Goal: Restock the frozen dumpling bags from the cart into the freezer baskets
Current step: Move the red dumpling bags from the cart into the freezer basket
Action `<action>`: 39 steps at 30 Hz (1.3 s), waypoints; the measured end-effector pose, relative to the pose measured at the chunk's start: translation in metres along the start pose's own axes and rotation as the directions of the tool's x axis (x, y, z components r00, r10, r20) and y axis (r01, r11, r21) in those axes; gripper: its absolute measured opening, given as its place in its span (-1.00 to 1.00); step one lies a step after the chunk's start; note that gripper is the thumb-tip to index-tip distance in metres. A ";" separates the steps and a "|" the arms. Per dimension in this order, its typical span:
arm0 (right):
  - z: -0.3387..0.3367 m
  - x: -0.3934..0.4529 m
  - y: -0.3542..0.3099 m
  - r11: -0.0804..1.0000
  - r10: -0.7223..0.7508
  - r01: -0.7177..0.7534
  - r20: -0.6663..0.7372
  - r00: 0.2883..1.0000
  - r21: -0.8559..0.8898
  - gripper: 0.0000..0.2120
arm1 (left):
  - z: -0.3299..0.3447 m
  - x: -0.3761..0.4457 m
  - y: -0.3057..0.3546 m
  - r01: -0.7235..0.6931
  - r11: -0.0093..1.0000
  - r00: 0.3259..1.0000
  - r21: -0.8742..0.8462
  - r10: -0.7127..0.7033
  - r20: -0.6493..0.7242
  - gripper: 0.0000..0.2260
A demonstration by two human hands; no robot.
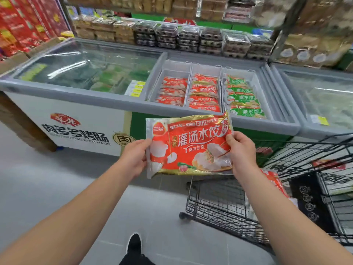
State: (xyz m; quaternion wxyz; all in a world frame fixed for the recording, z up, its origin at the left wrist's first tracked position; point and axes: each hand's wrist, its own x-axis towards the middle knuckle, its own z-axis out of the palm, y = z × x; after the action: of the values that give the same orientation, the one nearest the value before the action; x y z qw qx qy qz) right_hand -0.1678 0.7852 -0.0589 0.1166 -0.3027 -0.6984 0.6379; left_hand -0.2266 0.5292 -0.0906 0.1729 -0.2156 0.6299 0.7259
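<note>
Both hands hold one red dumpling bag up in front of the freezer: the left hand grips its left edge, fingers curled behind and thumb on the front, while the right hand pinches its right edge. Printed side up, the bag hangs in the air just before the freezer's grey front rim, above the floor and beside the black wire cart, which stands to the right with more red bags in it. Behind, under the open section of the freezer, three baskets sit side by side: the left basket and the middle basket carry red bags, the right basket green ones. A closed glass lid covers the freezer's left part.
</note>
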 end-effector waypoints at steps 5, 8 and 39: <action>0.066 0.001 -0.012 1.000 0.002 -0.002 0.023 1.000 0.003 -0.79 | -0.054 0.032 0.025 -0.048 0.997 0.998 0.066 0.050 -0.036 -0.88; 0.112 0.008 -0.011 0.997 0.062 -0.063 0.016 0.998 0.036 -0.80 | -0.089 0.063 0.049 -0.113 0.982 0.992 0.152 0.119 -0.036 -0.83; 0.233 0.327 -0.005 0.924 0.376 -0.373 0.025 0.926 -0.088 -0.84 | 0.022 0.384 0.166 0.089 0.902 0.996 0.422 -0.093 -0.012 -0.87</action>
State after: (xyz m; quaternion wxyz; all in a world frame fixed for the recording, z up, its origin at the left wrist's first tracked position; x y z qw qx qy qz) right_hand -0.5554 0.7808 -0.1640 -0.0343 -0.4219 -0.6553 0.6256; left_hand -0.6410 0.5190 -0.1528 0.2517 -0.1994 0.7603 0.5646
